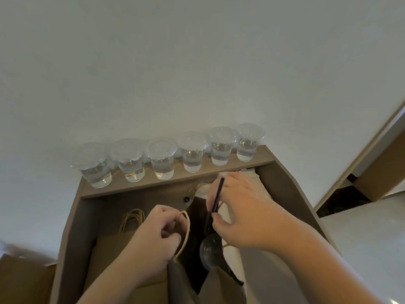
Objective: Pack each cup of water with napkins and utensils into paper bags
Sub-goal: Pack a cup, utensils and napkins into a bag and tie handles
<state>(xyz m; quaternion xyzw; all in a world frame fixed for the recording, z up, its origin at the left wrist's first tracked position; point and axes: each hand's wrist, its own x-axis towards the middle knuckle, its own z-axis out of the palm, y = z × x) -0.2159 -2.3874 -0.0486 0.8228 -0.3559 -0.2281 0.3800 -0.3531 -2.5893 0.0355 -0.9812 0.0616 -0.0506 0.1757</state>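
Wooden shelf unit (72, 227) fills the view, w/ a raised ledge (219, 170) along its far edge. Six lidded cups of water (163, 161) stand in a row on that ledge, out of the way of the packing well but within reach. A stack of flat bags (109, 249) lies near left in the well.

The open paper bag (221, 288) stands near centre, mouth up. My left hand (153, 233) has its fingers curled round the bag's twine handle (185, 229), pulling that side left, I'd say to keep the mouth spread. My right hand (241, 211) pinches the black spoon (210, 244) by its stem, thumb vs. fingers, bowl pointing down into the mouth so it drops in lengthwise. A white pile, prob. napkins (247, 172), shows just beyond that hand.

Can't tell if a cup is in the bag yet.
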